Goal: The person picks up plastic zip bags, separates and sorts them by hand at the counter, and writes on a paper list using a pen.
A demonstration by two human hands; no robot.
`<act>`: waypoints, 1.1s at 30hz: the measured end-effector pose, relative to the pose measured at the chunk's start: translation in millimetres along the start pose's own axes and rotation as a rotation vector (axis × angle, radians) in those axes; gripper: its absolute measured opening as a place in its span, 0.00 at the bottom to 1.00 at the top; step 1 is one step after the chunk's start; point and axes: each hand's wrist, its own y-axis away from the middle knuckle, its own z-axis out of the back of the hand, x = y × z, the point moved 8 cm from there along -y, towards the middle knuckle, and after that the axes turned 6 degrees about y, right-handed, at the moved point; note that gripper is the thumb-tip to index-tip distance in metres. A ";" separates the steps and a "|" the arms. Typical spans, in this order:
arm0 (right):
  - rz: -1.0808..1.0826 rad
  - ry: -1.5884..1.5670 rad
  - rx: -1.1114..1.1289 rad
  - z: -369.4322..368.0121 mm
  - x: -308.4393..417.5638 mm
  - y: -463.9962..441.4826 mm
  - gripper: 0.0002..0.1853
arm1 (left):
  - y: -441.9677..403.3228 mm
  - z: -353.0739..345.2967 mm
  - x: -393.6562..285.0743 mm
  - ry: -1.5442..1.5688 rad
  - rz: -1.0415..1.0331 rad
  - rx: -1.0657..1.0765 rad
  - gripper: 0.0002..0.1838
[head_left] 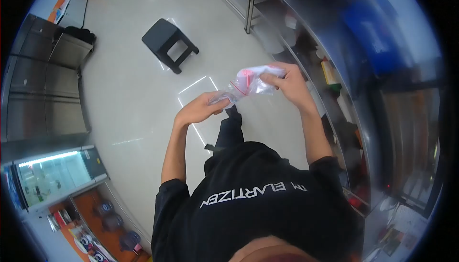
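A clear plastic zip bag (245, 89) with a red strip is stretched between my two hands, above the floor. My left hand (200, 108) pinches the crumpled end of the bag, thumb on top. At the other end, my right hand (288, 81) grips the bag together with something white and pink (247, 74) that shows through the plastic. What that white and pink content is, I cannot make out.
A black plastic stool (167, 42) stands ahead on the tiled floor (119, 85). Steel cabinets (45, 80) and a lit glass-front display fridge (55, 176) line the left. Along the right runs a steel counter (330, 28) with shelves below and a blue container (375, 37).
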 end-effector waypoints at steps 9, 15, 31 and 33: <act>-0.116 -0.713 -0.289 57.1 4.5 -226.7 0.14 | -201.2 181.6 -89.8 0.177 -0.318 0.004 0.19; -0.092 -1.031 -0.160 54.9 -17.1 -370.8 0.16 | -271.0 275.8 -154.9 -0.012 -0.653 -0.349 0.39; -0.169 -1.225 -0.086 101.1 -5.8 -812.6 0.12 | -580.8 590.6 -276.2 0.104 -0.546 -0.514 0.45; -0.205 -1.197 -0.162 106.4 -11.0 -853.8 0.13 | -628.3 628.3 -287.5 0.152 -0.597 -0.459 0.44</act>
